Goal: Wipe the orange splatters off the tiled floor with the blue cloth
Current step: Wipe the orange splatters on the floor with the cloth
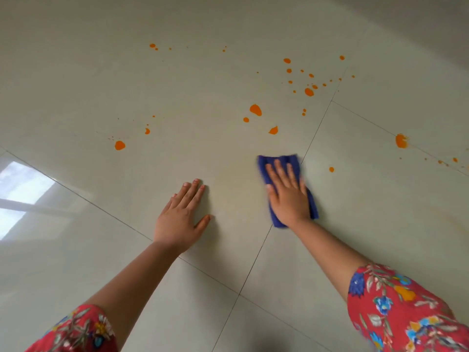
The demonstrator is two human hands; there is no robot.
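A folded blue cloth (279, 162) lies flat on the pale tiled floor (203, 85), and my right hand (288, 196) presses down on it with the fingers spread. My left hand (181, 214) rests flat on the floor to the cloth's left, holding nothing. Orange splatters dot the tiles beyond the hands: a large drop (255, 109) ahead of the cloth, a cluster (309, 91) farther right, a blob (119, 145) at the left, a smeared one (401, 141) at the far right, and a small dot (331, 169) beside the cloth.
Dark grout lines (256, 260) cross between my arms. A faint yellowish smear (233, 174) shows on the tile between the hands. A bright window reflection (22, 189) shines on the left tiles. A wall base (418, 26) runs along the top right.
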